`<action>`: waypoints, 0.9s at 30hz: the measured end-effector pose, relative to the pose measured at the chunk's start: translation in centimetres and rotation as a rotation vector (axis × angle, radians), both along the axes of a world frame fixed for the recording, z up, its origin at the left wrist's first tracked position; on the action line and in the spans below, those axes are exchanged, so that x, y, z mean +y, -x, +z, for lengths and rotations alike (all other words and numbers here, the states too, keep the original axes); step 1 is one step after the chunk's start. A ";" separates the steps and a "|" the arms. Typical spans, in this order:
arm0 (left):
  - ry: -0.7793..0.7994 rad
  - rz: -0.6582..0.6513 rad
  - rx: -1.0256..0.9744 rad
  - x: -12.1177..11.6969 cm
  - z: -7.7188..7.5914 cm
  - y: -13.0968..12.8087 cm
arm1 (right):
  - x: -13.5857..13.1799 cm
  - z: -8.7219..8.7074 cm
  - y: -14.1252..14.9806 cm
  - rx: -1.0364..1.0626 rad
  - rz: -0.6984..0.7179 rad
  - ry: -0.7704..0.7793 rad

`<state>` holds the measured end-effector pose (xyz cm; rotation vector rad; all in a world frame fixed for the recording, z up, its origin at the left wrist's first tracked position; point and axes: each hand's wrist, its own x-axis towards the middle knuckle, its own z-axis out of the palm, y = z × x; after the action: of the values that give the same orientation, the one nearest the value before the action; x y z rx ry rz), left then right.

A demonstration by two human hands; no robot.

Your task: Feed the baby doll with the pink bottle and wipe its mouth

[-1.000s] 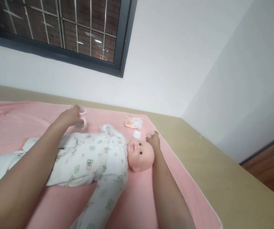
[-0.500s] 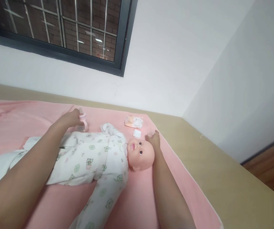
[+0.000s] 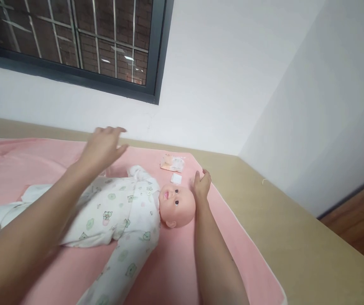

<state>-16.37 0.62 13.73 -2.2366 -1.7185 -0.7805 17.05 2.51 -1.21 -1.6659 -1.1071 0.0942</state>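
Far left – barred window, dark frame, set in a white wall. Below it, pink cloth spread over a pale tan table, wrinkled at its left end. Doll on its back on the cloth, legs to the left, head to the right, face up. Outfit white, printed with small green bears.

Left forearm crosses over the doll's lower body. Left hand above the cloth's far edge, beyond the doll's trunk: wide open, thumb well apart from the fingers, nothing seen in its grasp. Some pale pink thing shows just behind the wrist – mostly hidden, cannot tell what.

Next along, beyond the doll's head: soft packet, white and orange, lying flat. Small white square just on the near side of it.

Right hand beside the crown of the doll's head, at the cloth's right edge. Partly open, thumb and fingertips apart, fingers bent; cannot tell whether anything is held. Forearm runs down past the head, over the cloth.

Far right: bare table, grey-white side wall, brown wood panel low in the corner.
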 end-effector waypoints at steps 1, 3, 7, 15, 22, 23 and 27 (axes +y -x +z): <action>0.005 -0.078 0.041 -0.4 0.2 -1.8 | -0.1 0.2 0.1 -0.032 0.005 -0.046; 0.137 -0.233 0.051 -0.7 0.3 -5.3 | -0.3 0.6 0.4 -0.101 0.028 -0.124; 0.584 -0.506 0.110 0.3 -0.3 -11.0 | -0.4 1.3 1.2 -0.242 0.123 -0.194; 1.065 -0.750 0.216 3.5 -3.3 -16.3 | -0.1 1.1 2.6 -0.295 0.263 -0.147; 1.396 -0.734 0.095 3.4 -4.9 -17.1 | 0.2 0.5 3.5 -0.246 0.335 -0.056; 1.413 -0.725 0.066 3.2 -5.1 -17.2 | 0.1 0.5 3.6 -0.252 0.345 -0.039; 1.420 -0.717 -0.048 3.0 -5.5 -17.3 | -0.7 1.0 3.9 -0.269 0.407 0.022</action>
<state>0.89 3.59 8.28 -3.8169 -1.6359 0.6627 13.18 1.85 -0.20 -1.4797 -1.6458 0.1456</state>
